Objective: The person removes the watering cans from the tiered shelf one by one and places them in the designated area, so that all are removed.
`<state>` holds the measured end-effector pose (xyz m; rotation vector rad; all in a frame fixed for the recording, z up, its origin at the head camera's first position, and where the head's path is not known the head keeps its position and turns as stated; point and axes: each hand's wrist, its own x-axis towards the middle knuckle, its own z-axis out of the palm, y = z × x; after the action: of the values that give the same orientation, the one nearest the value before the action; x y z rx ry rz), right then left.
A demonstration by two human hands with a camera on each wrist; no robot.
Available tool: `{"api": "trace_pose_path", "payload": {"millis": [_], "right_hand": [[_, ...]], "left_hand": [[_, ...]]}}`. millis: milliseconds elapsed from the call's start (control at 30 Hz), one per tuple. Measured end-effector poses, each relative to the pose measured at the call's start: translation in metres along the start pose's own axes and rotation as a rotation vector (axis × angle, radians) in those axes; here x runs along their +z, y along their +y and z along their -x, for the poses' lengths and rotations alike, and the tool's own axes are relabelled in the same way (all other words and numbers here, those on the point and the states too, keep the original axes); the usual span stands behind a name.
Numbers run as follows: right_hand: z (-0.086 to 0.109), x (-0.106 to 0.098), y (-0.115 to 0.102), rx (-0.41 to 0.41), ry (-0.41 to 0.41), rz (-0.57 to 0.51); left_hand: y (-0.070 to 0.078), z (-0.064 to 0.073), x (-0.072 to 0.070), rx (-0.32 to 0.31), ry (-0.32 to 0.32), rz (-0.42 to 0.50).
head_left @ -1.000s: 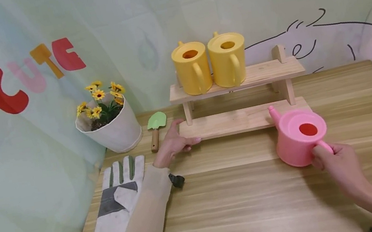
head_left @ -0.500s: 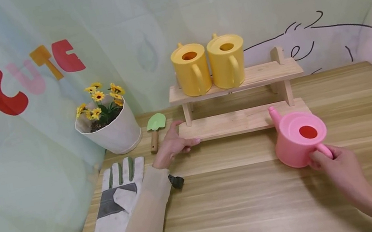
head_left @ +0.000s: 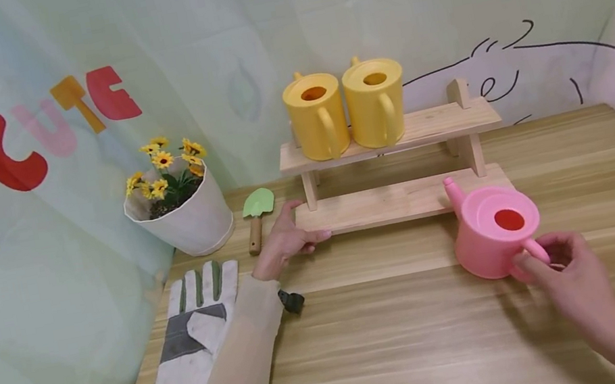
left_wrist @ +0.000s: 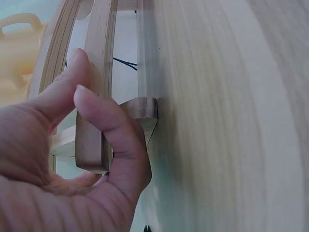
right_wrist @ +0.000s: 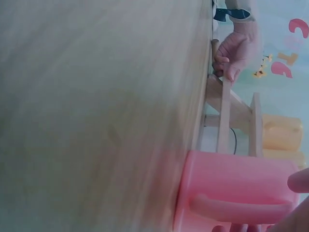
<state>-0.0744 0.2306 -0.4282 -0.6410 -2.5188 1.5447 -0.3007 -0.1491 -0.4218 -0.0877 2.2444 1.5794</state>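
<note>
A pink watering can [head_left: 491, 238] stands on the table at the front right corner of a two-tier wooden stand [head_left: 390, 203]. My right hand [head_left: 576, 282] is around its handle with loosened fingers, and a gap shows inside the hand. In the right wrist view the thumb [right_wrist: 300, 181] lies apart from the handle, with fingertips close below it; whether they touch is unclear. My left hand [head_left: 289, 235] holds the left end of the stand's lower board, thumb in front and fingers around the end. Two yellow watering cans [head_left: 316, 118] sit side by side on the upper board.
A white pot [head_left: 188, 216] of yellow flowers stands at the back left. Beside it lies a small trowel [head_left: 256, 218] with a green blade. A work glove [head_left: 192, 343] lies left of my forearm. Printed cloth [head_left: 181, 36] hangs behind the table.
My right hand's fingers have loosened around the pink can's handle, and the wrist has shifted slightly right. The can, the stand and my left hand have stayed in place.
</note>
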Motion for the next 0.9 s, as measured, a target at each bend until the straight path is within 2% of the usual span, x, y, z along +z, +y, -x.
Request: {"api": "trace_pose_path", "payload": {"millis": [200, 367, 567, 667, 900], "right_hand": [[0.001, -0.005, -0.001, -0.04, -0.003, -0.022], [0.0, -0.01, -0.006, -0.06, 0.033, -0.046], [-0.001, -0.019, -0.018, -0.095, 0.076, -0.088], [-0.002, -0.025, -0.027, -0.115, 0.091, -0.075], [-0.011, -0.032, -0.05, -0.238, 0.041, -0.08]], "left_hand": [[0.001, 0.001, 0.0, 0.003, 0.0, -0.01], [0.001, 0.001, 0.0, 0.007, 0.001, -0.03], [0.002, 0.001, 0.001, 0.007, 0.003, -0.024], [0.002, 0.002, 0.001, 0.004, -0.001, -0.026], [0.001, 0.002, 0.0, 0.015, -0.009, -0.01]]}}
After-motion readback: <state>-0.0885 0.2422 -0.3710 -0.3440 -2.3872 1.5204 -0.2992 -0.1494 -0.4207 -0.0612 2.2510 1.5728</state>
